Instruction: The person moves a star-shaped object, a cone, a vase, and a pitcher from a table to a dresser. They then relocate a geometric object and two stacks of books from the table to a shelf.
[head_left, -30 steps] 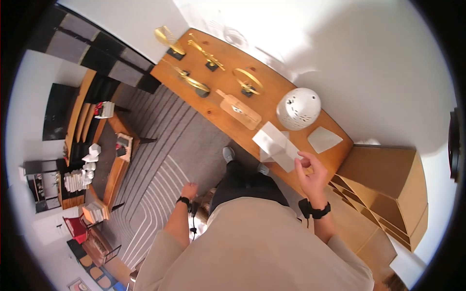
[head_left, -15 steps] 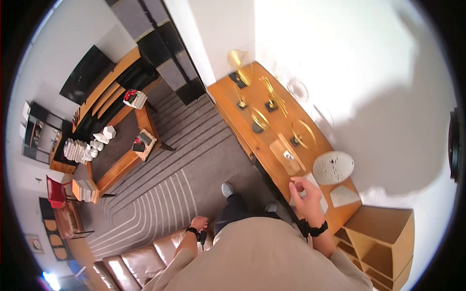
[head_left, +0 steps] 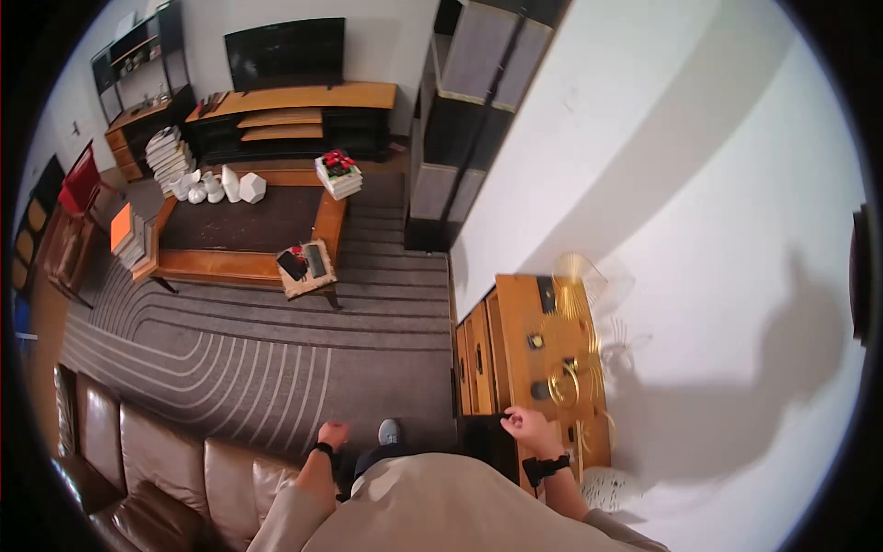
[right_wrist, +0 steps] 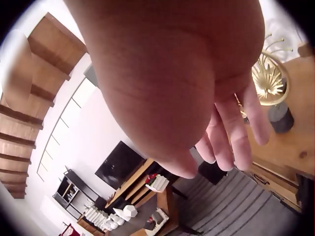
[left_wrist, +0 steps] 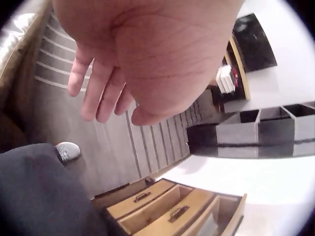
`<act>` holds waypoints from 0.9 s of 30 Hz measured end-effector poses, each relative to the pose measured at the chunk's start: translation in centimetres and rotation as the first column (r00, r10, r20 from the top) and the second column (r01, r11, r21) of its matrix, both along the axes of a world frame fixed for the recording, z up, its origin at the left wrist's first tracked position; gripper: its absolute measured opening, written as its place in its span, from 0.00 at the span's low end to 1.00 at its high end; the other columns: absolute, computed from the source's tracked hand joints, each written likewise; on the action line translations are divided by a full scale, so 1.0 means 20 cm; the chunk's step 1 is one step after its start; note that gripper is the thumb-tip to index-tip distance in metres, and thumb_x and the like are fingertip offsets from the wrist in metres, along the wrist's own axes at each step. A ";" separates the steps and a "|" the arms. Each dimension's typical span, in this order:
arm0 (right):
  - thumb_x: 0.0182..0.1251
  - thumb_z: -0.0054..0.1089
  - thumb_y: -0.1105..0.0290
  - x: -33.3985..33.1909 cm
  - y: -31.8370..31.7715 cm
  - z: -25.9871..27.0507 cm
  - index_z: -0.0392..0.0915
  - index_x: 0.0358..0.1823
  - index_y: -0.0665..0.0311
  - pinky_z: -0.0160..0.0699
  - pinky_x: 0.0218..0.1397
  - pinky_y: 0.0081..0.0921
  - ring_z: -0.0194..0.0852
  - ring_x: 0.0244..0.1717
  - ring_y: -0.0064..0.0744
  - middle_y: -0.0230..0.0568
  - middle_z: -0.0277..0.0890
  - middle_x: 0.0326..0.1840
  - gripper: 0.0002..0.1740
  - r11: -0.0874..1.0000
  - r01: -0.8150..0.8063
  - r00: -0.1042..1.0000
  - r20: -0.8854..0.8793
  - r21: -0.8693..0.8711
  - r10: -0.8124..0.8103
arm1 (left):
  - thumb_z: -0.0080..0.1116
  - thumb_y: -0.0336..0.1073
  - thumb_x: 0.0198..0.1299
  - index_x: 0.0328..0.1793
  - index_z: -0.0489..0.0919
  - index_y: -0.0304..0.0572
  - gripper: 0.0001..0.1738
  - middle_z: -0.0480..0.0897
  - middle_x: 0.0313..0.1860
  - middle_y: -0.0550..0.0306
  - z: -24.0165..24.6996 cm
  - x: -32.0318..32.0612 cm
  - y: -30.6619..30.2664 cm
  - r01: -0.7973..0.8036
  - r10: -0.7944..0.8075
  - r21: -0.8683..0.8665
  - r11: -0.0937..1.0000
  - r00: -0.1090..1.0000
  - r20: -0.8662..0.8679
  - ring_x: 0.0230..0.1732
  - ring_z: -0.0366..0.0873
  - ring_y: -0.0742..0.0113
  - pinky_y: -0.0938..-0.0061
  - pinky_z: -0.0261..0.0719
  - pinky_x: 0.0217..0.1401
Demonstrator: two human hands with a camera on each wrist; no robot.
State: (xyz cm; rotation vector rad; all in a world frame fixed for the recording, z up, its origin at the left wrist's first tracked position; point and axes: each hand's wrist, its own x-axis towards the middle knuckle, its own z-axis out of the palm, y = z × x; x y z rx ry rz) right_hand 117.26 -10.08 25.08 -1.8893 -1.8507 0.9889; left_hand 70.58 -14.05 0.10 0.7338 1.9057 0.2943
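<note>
My left hand (head_left: pixel 334 434) hangs low over the rug beside the sofa. In the left wrist view its fingers (left_wrist: pixel 101 93) are loosely extended, holding nothing. Beside the wooden cabinet (head_left: pixel 515 313), my right hand (head_left: pixel 536 434) is raised near its front edge. Relaxed fingers with nothing between them show in the right wrist view (right_wrist: pixel 234 132). Gold ornaments on dark bases stand on the cabinet top, among them a fan-shaped one (head_left: pixel 572 285) and a ring-shaped one (head_left: pixel 563 382). Partly behind my right forearm is a white perforated object (head_left: pixel 607 489). Drawers (left_wrist: pixel 170 211) of the cabinet stand pulled out.
A brown leather sofa (head_left: pixel 166 451) lies to the left. Across the striped rug (head_left: pixel 258 368) stands a low table (head_left: pixel 212 265) with white vases, stacked books and a tray-like board (head_left: pixel 308 271). Farther back are a TV stand (head_left: pixel 294 101) and a dark shelf unit (head_left: pixel 460 120).
The head view has swung left toward the room, and the cabinet has shifted to the lower right. My right hand, earlier over the white sheets on the cabinet, is now by its front edge.
</note>
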 end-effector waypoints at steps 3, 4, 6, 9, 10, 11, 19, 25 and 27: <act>0.59 0.67 0.59 -0.04 0.16 -0.15 0.79 0.44 0.65 0.78 0.37 0.26 0.81 0.33 0.32 0.41 0.82 0.30 0.18 0.988 -0.093 0.996 -0.003 -0.127 0.094 | 0.56 0.48 0.54 0.28 0.83 0.40 0.17 0.82 0.20 0.56 -0.04 -0.18 -0.10 -0.191 0.199 -0.110 0.975 0.977 0.072 0.19 0.79 0.67 0.69 0.73 0.20; 0.59 0.67 0.59 -0.08 0.22 -0.17 0.79 0.44 0.65 0.78 0.37 0.26 0.81 0.33 0.32 0.41 0.82 0.30 0.18 0.985 -0.123 0.992 -0.006 -0.124 0.123 | 0.56 0.48 0.54 0.28 0.83 0.40 0.17 0.82 0.20 0.56 -0.16 -0.26 -0.18 -0.220 0.228 -0.107 0.970 0.971 0.069 0.19 0.79 0.67 0.69 0.73 0.20; 0.59 0.66 0.58 -0.14 0.36 -0.19 0.79 0.44 0.66 0.78 0.41 0.27 0.82 0.36 0.34 0.43 0.83 0.34 0.19 0.963 -0.200 0.977 0.038 -0.180 0.210 | 0.53 0.40 0.58 0.32 0.79 0.41 0.10 0.79 0.21 0.54 -0.40 -0.38 -0.31 -0.298 0.345 -0.191 0.935 0.888 0.302 0.17 0.74 0.63 0.68 0.66 0.14; 0.60 0.65 0.57 -0.24 0.58 -0.25 0.79 0.47 0.67 0.78 0.44 0.30 0.82 0.40 0.37 0.45 0.83 0.38 0.22 0.933 -0.247 0.963 0.042 -0.261 0.267 | 0.51 0.38 0.58 0.31 0.78 0.39 0.11 0.80 0.22 0.52 -0.16 -0.34 -0.42 -0.438 0.483 -0.248 0.864 0.860 0.165 0.18 0.77 0.60 0.68 0.68 0.14; 0.61 0.64 0.56 -0.27 0.66 -0.29 0.79 0.48 0.67 0.79 0.45 0.30 0.82 0.41 0.38 0.45 0.83 0.39 0.22 0.918 -0.265 0.954 0.054 -0.294 0.293 | 0.52 0.39 0.57 0.29 0.80 0.37 0.13 0.82 0.22 0.55 -0.14 -0.33 -0.44 -0.476 0.515 -0.262 0.839 0.851 0.103 0.18 0.80 0.65 0.70 0.71 0.14; 0.61 0.64 0.55 -0.29 0.75 -0.33 0.79 0.51 0.65 0.79 0.47 0.31 0.82 0.42 0.38 0.44 0.84 0.40 0.24 0.908 -0.285 0.948 0.052 -0.306 0.315 | 0.52 0.39 0.57 0.29 0.80 0.37 0.13 0.82 0.22 0.55 -0.12 -0.34 -0.44 -0.506 0.541 -0.253 0.825 0.836 0.092 0.18 0.80 0.65 0.70 0.71 0.14; 0.58 0.64 0.55 -0.45 1.46 -0.84 0.82 0.45 0.63 0.79 0.47 0.31 0.83 0.43 0.38 0.43 0.84 0.40 0.20 0.845 -0.365 0.911 0.038 -0.390 0.411 | 0.52 0.41 0.58 0.46 0.78 0.39 0.15 0.86 0.40 0.50 -0.24 -0.25 -0.40 -0.768 0.811 -0.283 0.574 0.484 0.329 0.32 0.85 0.55 0.67 0.73 0.20; 0.62 0.61 0.63 -0.49 1.87 -1.32 0.82 0.34 0.67 0.72 0.21 0.23 0.76 0.22 0.23 0.36 0.83 0.29 0.12 0.634 -0.254 0.965 -0.151 -0.730 0.214 | 0.56 0.40 0.59 0.39 0.79 0.40 0.11 0.82 0.29 0.58 0.24 -0.22 -0.02 -0.799 0.804 -0.124 0.589 0.562 0.196 0.24 0.79 0.67 0.73 0.72 0.19; 0.61 0.62 0.62 -0.57 1.99 -1.37 0.82 0.34 0.66 0.72 0.21 0.23 0.76 0.21 0.25 0.35 0.83 0.28 0.13 0.609 -0.192 0.957 -0.011 -0.769 0.288 | 0.56 0.40 0.59 0.39 0.80 0.39 0.11 0.82 0.29 0.58 0.33 -0.21 0.03 -0.821 0.815 -0.020 0.571 0.564 0.131 0.24 0.79 0.68 0.74 0.72 0.18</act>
